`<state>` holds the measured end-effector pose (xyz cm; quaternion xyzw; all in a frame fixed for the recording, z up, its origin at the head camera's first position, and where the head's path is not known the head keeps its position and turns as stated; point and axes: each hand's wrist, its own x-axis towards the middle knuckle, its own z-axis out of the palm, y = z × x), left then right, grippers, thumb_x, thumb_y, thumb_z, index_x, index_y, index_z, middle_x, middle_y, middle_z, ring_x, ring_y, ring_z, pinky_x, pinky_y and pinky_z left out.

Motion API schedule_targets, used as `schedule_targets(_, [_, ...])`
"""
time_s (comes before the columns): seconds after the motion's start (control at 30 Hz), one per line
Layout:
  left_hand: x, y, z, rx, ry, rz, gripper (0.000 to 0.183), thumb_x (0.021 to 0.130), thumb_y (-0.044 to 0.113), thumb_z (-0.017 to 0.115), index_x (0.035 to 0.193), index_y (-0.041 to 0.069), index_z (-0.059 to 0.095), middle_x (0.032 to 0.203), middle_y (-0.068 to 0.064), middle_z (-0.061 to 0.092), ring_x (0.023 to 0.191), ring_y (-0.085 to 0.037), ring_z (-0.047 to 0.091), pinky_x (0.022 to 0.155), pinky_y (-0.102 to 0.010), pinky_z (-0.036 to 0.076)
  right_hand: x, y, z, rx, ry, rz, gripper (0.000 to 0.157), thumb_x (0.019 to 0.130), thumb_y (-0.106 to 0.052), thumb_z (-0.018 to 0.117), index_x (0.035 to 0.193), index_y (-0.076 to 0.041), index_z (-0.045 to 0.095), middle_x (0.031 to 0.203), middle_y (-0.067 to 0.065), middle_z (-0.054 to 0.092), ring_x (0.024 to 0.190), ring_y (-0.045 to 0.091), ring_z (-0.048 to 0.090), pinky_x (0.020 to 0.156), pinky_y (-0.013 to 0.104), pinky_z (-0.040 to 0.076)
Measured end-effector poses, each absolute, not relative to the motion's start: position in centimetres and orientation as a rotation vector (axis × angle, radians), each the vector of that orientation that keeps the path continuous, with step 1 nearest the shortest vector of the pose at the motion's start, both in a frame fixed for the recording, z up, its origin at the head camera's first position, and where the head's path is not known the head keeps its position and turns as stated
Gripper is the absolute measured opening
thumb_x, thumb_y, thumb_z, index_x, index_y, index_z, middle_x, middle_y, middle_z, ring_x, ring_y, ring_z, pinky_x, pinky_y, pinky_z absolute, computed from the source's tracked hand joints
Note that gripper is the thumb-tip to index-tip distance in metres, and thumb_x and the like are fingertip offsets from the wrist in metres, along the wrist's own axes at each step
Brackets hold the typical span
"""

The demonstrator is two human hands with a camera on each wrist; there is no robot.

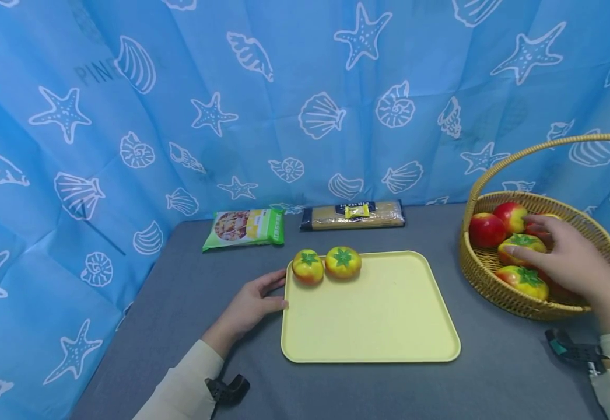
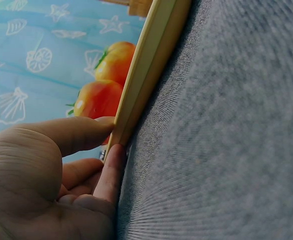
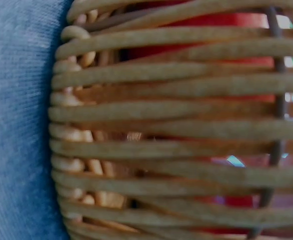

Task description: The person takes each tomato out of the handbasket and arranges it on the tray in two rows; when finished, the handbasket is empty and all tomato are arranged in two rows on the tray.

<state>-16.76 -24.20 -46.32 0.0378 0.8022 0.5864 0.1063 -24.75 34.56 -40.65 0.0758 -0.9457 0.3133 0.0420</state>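
Observation:
A pale yellow tray (image 1: 370,315) lies on the grey cloth. At its left edge my left hand (image 1: 252,304) rests with thumb and fingertips touching the rim; the left wrist view shows the thumb (image 2: 89,134) at the lip and one finger lower against the outer wall. Two yellow-orange persimmons (image 1: 308,267) (image 1: 343,262) with green tops sit in the tray's far left corner. My right hand (image 1: 572,251) reaches into the wicker basket (image 1: 475,280), spread over a persimmon (image 1: 522,240); firm contact cannot be made out. The right wrist view shows only basket weave (image 3: 176,110), hiding that hand.
Other fruit in the basket includes a red one (image 1: 486,229) and another persimmon (image 1: 522,283). The basket's tall handle (image 1: 546,142) arches above it. Behind the tray lie a green snack bag (image 1: 244,227) and a noodle pack (image 1: 326,217) bearing a small yellow packet (image 1: 357,211).

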Motion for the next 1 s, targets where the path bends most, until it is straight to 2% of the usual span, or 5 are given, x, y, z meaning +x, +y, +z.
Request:
schedule_targets(0.17, [-16.77,-24.16,-46.42,0.088,2.367,1.724,0.074,0.096,0.015,0.084,0.162,0.007,0.052,0.156,-0.008,0.059,0.149,-0.028,0.048,0.118,-0.050,0.044,-24.98,34.57,-40.76,0.276,-2.948,0.826,0.089,0.100,-0.038,0.081,0.147,0.024,0.037,0.140,0.049,0.040,0.121,0.066,0.042,0.095,0.084,0.038])
schedule_targets(0.37, [-16.73,-24.03,-46.38,0.099,2.364,1.725,0.075,0.096,0.015,0.084,0.162,0.006,0.051,0.157,-0.009,0.058,0.149,-0.028,0.049,0.117,-0.048,0.045,-25.11,34.72,-40.89,0.264,-3.012,0.731,0.088,0.100,-0.037,0.082,0.147,0.023,0.037,0.133,0.050,0.045,0.112,0.064,0.048,0.092,0.082,0.042])
schedule_targets(0.6, [-16.83,-23.97,-46.47,0.124,2.353,1.741,0.075,0.096,0.012,0.082,0.163,0.002,0.049,0.159,-0.014,0.055,0.148,-0.032,0.049,0.112,-0.043,0.050,-24.90,34.75,-40.95,0.261,-2.985,0.729,0.084,0.100,-0.033,0.083,0.145,0.022,0.038,0.137,0.050,0.039,0.116,0.065,0.040,0.095,0.085,0.037])
schedule_targets(0.8, [-16.86,-24.05,-46.48,0.113,2.360,1.730,0.075,0.096,0.014,0.083,0.163,0.005,0.050,0.159,-0.011,0.056,0.149,-0.030,0.048,0.114,-0.046,0.048,-24.63,34.65,-40.93,0.268,-2.921,0.755,0.077,0.101,-0.029,0.081,0.144,0.020,0.042,0.137,0.048,0.037,0.116,0.063,0.038,0.092,0.082,0.037])
schedule_targets(1.0, [-16.79,-24.21,-46.42,0.128,2.351,1.734,0.075,0.097,0.013,0.081,0.163,0.003,0.048,0.160,-0.015,0.055,0.150,-0.032,0.047,0.115,-0.047,0.047,-24.44,34.52,-40.83,0.272,-2.873,0.795,0.071,0.102,-0.026,0.080,0.144,0.019,0.044,0.139,0.047,0.036,0.118,0.063,0.037,0.091,0.079,0.037])
